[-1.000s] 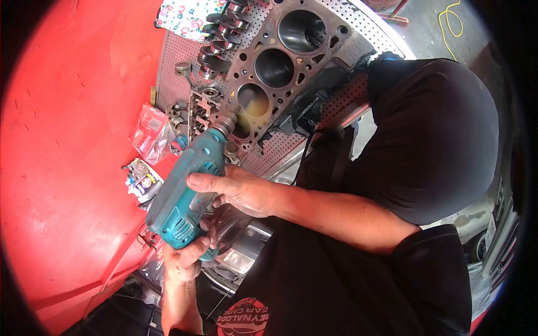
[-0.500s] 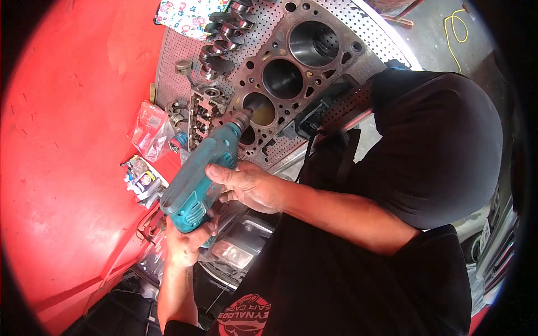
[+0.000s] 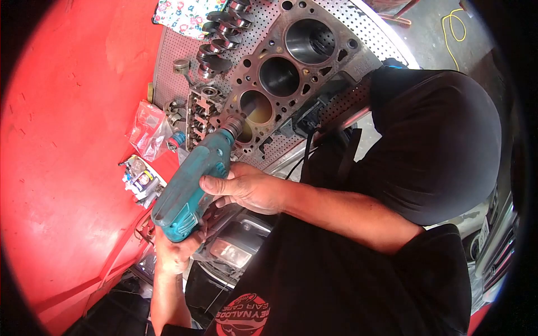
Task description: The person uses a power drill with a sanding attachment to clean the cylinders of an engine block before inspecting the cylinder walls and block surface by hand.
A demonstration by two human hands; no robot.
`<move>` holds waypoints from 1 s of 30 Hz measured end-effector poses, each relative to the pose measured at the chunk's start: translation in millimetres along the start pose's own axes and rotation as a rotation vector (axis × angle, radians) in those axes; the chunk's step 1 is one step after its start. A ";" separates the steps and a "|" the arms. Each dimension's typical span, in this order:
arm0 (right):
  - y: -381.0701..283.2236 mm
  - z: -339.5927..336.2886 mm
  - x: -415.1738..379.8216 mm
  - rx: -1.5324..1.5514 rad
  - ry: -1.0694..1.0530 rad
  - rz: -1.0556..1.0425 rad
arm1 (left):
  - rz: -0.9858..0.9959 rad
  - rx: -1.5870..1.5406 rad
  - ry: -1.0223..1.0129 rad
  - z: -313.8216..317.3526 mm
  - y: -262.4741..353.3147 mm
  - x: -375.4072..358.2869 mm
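Note:
A teal power drill (image 3: 193, 173) slants up toward a bare engine block (image 3: 263, 50) with several large bores. Its metal chuck (image 3: 233, 124) sits over the block's face, and a blurred shaft (image 3: 249, 106) reaches into a bore (image 3: 261, 113) with a yellowish wall. What is fixed to the shaft's end is hidden. My left hand (image 3: 178, 249) is wrapped around the drill's rear handle. Along the tool's near side, my right hand (image 3: 244, 187) holds the body, thumb on top and fingers partly hidden underneath.
Left of the block lie a crankshaft (image 3: 216, 53), a piston (image 3: 181, 66) and a cylinder head (image 3: 199, 115) on a perforated metal surface (image 3: 165, 84). Nearby are a plastic bag (image 3: 148, 131) and floral cloth (image 3: 188, 17). A rounded black cloth form (image 3: 437, 145) stands close at right.
The drill has shifted slightly down and left, with both hands moving along with it. More of the bore's yellowish wall shows. The camera view has also shifted a little.

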State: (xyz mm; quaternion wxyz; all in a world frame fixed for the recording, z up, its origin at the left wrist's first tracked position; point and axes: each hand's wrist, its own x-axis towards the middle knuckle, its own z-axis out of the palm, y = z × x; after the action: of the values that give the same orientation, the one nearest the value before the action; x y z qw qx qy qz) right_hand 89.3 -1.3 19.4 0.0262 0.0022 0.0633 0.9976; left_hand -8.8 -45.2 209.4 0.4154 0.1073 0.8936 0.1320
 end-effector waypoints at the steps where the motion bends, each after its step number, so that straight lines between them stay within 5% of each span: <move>1: -0.2 -0.6 0.9 -0.013 -0.005 -0.002 | 0.001 0.026 -0.023 -2.8 2.0 1.9; 8: -3.8 -0.4 4.3 0.036 0.069 -0.027 | -0.077 0.020 -0.130 -15.2 13.7 13.0; 12: -7.2 -3.0 -1.5 0.069 0.098 -0.019 | 0.057 0.045 -0.062 0.9 7.2 20.5; 30: -7.2 -8.6 -4.9 0.119 0.115 -0.086 | 0.091 0.098 -0.184 1.1 -0.3 25.6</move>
State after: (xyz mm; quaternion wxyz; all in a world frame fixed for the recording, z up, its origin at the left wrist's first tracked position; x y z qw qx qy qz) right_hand 94.6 4.5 10.0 0.0652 -0.0562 0.1240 0.9885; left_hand -24.2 -37.7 190.4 0.4834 0.1793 0.8514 0.0966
